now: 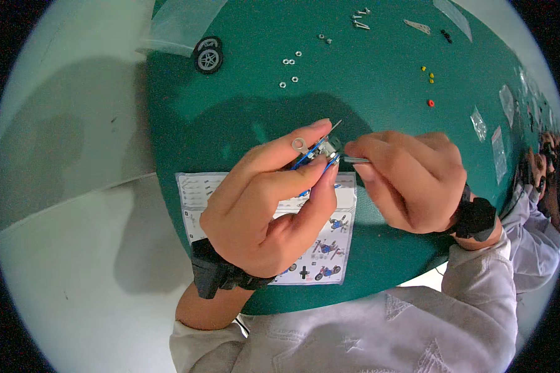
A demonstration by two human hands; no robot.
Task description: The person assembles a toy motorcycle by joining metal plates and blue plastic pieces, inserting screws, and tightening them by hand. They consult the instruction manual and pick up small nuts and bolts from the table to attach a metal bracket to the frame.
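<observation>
My left hand [261, 199] is closed around a small blue and silver metal model assembly [330, 149], held above the table between thumb and fingers. A flat silver piece with a ring-shaped end [300, 145] sticks out by the left index finger; whether it belongs to the assembly I cannot tell. My right hand [414, 180] pinches a thin grey metal tool [357, 160], its tip against the assembly's right side. The fingers hide the tool's other end and much of the assembly. Under my left hand lies a printed instruction sheet [347, 264] with pictures of a model motorcycle.
On the green table [249, 124], two black-tyred wheels [209, 59] lie far left. Several nuts [289, 61], screws [361, 25], yellow parts [431, 75] and a red ring [430, 103] are spread beyond my hands. Clear plastic bags [498, 154] and another person's hands [534, 168] are at right.
</observation>
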